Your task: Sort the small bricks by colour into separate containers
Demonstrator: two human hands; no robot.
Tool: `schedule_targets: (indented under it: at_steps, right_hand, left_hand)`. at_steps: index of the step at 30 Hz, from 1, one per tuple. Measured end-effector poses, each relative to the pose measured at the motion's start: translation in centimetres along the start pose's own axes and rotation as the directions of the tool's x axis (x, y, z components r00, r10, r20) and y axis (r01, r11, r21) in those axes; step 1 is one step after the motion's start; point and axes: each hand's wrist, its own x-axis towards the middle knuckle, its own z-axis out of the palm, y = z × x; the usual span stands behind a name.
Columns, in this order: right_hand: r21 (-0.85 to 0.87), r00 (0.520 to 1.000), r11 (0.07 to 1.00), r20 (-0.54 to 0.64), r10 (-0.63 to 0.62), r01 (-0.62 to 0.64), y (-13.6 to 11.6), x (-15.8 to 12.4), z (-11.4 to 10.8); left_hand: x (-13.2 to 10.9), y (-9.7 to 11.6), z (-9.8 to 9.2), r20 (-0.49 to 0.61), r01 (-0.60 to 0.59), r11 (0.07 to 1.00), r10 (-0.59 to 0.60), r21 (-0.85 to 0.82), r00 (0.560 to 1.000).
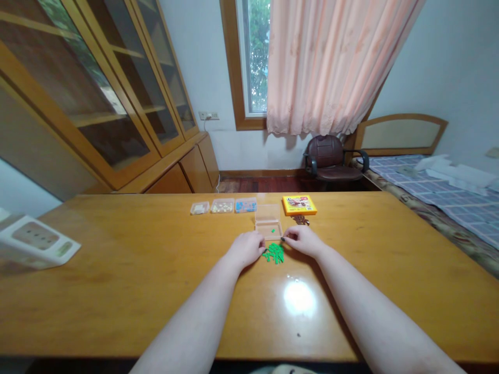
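Small green plastic pieces (276, 253) lie in a loose heap on the table, between my two hands. Just behind the heap stands a clear plastic box (268, 223), its lid tipped up at the back and a green piece (273, 230) inside. My left hand (248, 247) rests at the heap's left edge, its fingers curled together at the pieces. On the other side, the fingers of my right hand (304, 240) are pinched by the box's front right corner. Something dark shows at those fingertips; whether it is a nail or a piece is too small to tell.
Left of the open box stand three small clear boxes: one with blue pieces (245, 205), one with pale pieces (222, 206), and another pale one (200, 208). A yellow box (299, 204) and brown pieces (301, 220) lie right. A white carton (39, 241) stands far left.
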Motion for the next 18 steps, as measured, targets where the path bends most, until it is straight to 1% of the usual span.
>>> schedule_targets:
  at_steps: [3,6,9,12,15,18]
  right_hand:
    - [-0.006,0.997,1.0,0.075,0.01,-0.01,0.4,0.0,0.0]
    - [-0.024,0.996,1.0,0.092,0.006,-0.004,0.8,0.0,0.4]
    - [-0.049,0.994,0.998,0.112,-0.02,0.025,0.9,0.0,0.5]
    - [-0.101,0.988,0.993,0.151,-0.036,0.052,0.4,0.0,0.2]
    - [-0.174,0.985,0.984,0.17,-0.005,0.035,-0.2,0.0,-0.1]
    - [-0.243,0.987,0.969,0.16,0.008,0.032,-0.6,0.0,-0.1]
  left_hand:
    - [0.1,0.0,-0.1,0.027,0.024,1.0,-0.025,0.014,0.999]
    - [0.0,0.0,0.0,0.034,0.028,1.0,-0.028,-0.005,0.999]
    - [0.0,-0.2,0.0,0.014,0.011,1.0,-0.011,-0.02,1.0]
    - [0.0,-0.4,-0.1,-0.048,-0.019,1.0,0.019,0.007,0.999]
    - [0.3,-0.5,-0.2,-0.149,-0.034,0.999,0.04,0.04,0.988]
    - [0.7,-0.6,0.1,-0.229,0.006,1.0,0.001,0.03,0.973]
